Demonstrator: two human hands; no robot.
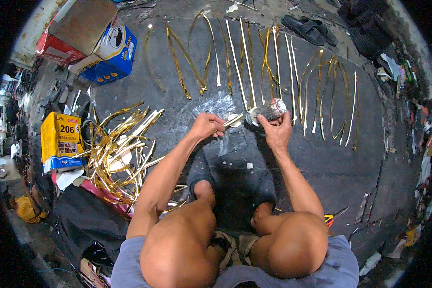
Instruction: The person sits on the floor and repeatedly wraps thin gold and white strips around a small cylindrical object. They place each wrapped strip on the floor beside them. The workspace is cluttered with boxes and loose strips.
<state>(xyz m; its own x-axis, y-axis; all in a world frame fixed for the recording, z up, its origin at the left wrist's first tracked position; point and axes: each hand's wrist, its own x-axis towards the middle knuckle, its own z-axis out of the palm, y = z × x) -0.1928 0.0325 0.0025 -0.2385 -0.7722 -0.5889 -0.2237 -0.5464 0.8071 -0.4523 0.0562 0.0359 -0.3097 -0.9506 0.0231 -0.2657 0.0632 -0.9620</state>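
My left hand (209, 126) is out over the dark mat, its fingers pinched on the end of a narrow gold-and-white strip (233, 121). Beside it, my right hand (276, 128) grips a stubby dark grey cylinder (269, 112) with a mottled, crusted outer end. The cylinder's pale inner end lies close to the strip in my left hand; whether they touch I cannot tell. Beyond both hands, several gold and white strips (242, 62) are spread out in rows and loops. To the left lies a tangled heap of similar strips (120, 158).
A yellow-and-blue box (62, 141) stands left of the heap. Farther back sits an open blue, red and white carton (108, 53). Dark sandals (309, 30) lie at the far right. Orange-handled scissors (332, 219) rest by my right knee. Black cloth (89, 221) is at the near left.
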